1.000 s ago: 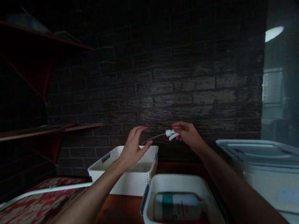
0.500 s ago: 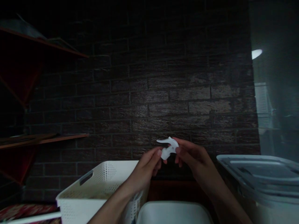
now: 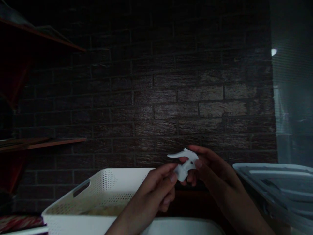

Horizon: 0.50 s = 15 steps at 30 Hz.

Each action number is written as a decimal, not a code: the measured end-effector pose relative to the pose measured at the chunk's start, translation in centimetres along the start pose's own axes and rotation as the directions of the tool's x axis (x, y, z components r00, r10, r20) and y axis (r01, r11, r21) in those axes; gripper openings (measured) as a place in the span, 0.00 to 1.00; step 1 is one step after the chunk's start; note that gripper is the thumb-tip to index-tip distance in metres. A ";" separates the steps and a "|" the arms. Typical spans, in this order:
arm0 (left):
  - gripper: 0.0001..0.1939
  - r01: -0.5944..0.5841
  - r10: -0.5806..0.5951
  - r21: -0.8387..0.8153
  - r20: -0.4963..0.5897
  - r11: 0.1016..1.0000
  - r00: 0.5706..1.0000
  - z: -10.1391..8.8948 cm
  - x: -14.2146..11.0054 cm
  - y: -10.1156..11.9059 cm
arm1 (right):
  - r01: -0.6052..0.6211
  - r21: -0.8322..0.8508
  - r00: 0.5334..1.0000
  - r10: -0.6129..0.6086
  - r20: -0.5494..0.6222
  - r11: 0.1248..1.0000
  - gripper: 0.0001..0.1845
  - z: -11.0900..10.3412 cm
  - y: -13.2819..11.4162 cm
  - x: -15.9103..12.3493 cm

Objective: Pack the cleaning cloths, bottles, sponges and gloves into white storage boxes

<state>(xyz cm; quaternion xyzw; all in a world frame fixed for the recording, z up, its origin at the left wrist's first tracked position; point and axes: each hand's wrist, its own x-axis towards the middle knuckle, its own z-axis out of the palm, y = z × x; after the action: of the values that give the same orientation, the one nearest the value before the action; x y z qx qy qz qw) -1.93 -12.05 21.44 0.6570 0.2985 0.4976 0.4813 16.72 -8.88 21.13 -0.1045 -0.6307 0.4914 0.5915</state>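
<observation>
A small white plastic piece with a long curved, lever-like arm (image 3: 181, 154) is held up in front of the wall, between both hands. My left hand (image 3: 156, 186) is closed, its thumb and forefinger pinching the rounded lower-left end of the piece. My right hand (image 3: 212, 173) grips the right side, thumb in front and the forefinger over the top. The curved arm points left, above my left fingertips. A dark spot shows on the body near my right thumb. My fingers hide parts of the piece, and its exact kind cannot be made out.
To the left below stands a white perforated basket (image 3: 97, 219) with something yellowish inside. A white rounded container (image 3: 181, 225) is beneath my hands. At right is a bin with a grey lid (image 3: 288, 186). Wooden shelves (image 3: 56, 142) jut from the dark brick wall (image 3: 154, 98).
Both hands and the white piece appear slightly lower, further right and larger in view. The view itself has shifted a little. Each hand keeps its grip on the piece.
</observation>
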 end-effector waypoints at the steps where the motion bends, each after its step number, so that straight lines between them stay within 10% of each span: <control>1: 0.21 0.004 -0.004 -0.005 0.002 1.000 1.000 -0.1 0.0 -0.3 | -0.015 -0.015 1.000 0.015 -0.010 1.000 0.15 0.0 0.1 -0.1; 15: 0.16 -0.101 0.101 -0.024 -0.015 0.995 0.995 -0.8 0.2 -1.4 | -0.091 -0.101 0.982 0.073 -0.173 0.991 0.19 -0.7 2.4 -0.2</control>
<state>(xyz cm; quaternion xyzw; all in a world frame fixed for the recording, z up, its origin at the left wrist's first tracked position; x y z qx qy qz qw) -2.47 -11.07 20.23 0.6617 0.2620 0.5295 0.4617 16.25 -7.49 19.07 -0.2038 -0.5993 0.4697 0.6154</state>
